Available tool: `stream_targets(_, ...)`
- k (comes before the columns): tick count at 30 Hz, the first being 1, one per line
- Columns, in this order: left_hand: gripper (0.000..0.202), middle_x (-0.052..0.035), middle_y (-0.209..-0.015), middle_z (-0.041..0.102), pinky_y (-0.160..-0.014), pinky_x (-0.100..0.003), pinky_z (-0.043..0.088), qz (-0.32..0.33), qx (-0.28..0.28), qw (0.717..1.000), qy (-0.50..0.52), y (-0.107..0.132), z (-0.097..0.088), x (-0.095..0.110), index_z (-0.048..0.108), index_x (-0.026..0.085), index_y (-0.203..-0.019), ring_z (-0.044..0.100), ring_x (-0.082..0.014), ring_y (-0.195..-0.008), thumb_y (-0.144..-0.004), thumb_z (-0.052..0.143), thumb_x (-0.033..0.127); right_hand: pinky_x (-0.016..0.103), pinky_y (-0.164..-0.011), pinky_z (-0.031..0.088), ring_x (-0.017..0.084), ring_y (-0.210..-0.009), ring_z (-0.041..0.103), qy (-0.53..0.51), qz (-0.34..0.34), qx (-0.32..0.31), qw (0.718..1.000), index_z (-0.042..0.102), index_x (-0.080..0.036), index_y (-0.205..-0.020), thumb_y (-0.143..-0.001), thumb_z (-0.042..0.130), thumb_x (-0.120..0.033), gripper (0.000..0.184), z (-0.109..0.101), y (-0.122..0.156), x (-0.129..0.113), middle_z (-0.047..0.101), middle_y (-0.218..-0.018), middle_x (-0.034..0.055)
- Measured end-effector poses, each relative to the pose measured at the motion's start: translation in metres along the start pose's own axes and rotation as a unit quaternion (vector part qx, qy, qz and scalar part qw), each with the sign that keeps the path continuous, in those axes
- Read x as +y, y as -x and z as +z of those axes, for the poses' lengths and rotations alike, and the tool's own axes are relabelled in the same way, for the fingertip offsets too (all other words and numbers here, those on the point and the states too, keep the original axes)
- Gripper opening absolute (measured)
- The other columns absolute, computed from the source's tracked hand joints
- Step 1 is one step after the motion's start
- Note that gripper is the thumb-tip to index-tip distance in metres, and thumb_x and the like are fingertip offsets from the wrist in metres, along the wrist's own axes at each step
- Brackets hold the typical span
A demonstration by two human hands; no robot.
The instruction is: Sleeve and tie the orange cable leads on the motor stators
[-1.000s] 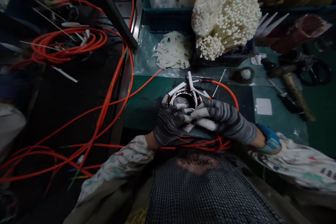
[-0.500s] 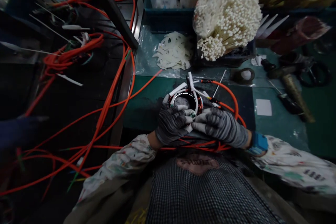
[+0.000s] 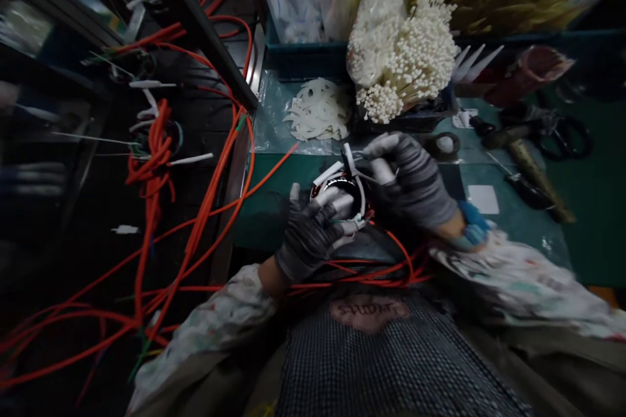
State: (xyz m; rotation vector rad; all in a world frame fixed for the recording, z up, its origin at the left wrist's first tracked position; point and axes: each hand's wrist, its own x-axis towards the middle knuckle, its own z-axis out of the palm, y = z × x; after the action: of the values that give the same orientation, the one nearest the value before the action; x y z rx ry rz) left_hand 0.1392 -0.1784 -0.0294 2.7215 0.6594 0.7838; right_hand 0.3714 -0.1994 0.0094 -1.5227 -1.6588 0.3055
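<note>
Your right hand [image 3: 413, 174] is now at the ring's far right side

Since the earlier frame, your right hand has left the near rim, beside your left fingertips, and is now up past the far right of the ring-shaped part [image 3: 353, 187]. Your left hand [image 3: 309, 231] stays at the ring, with its outermost finger now lifted clear on the left.

The ring lies in front of you, toward the near side of the green surface [image 3: 267, 205], between your hands. Your left hand is closed around its near side, fingers reaching into the bore and thumb by the near right rim. The fingers of your right hand are bent with the tips close together; thin pale leads run toward them, but you cannot tell whether they are pinched.

The relation that matters is at the far rim. The upright white sleeve [image 3: 349, 159] stands just left of your right fingertips, its long axis pointing away from you and leaning slightly left. Your right hand is the nearer one to it. A second white sleeve [image 3: 327, 173] slants along the far left of the rim. Orange cable [image 3: 402, 245] curves past the ring's near right side, below your right hand.
</note>
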Motion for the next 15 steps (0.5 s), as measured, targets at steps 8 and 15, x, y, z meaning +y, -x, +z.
stream_targets(8, 0.014, -0.0047, -0.098, 0.078, -0.071, -0.034, 0.055, 0.186, -0.094, 0.967, -0.149, -0.018, -0.058, -0.008, 0.073, 0.020, -0.113, 0.072, -0.0231, -0.090, -0.102, 0.066, 0.016, 0.051, -0.103, 0.060, 0.031, -0.110, 0.071, 0.161, -0.130, -0.170, 0.963, 0.070, -0.009, -0.130, -0.104, 0.055, -0.028, 0.035, 0.012, -0.001, 0.027, 0.076, -0.120, 0.0210)
stream_targets(15, 0.016, -0.0042, -0.108, 0.080, -0.097, -0.042, 0.053, 0.171, -0.056, 0.971, -0.160, -0.013, -0.062, -0.007, 0.074, 0.021, -0.108, 0.070, -0.0229, -0.101, -0.103, 0.060, 0.017, 0.037, -0.075, 0.059, 0.022, -0.086, 0.069, 0.162, -0.272, -0.117, 0.941, 0.077, -0.023, -0.118, -0.110, 0.058, -0.042, 0.027, 0.001, -0.036, 0.035, 0.078, -0.100, 0.0074)
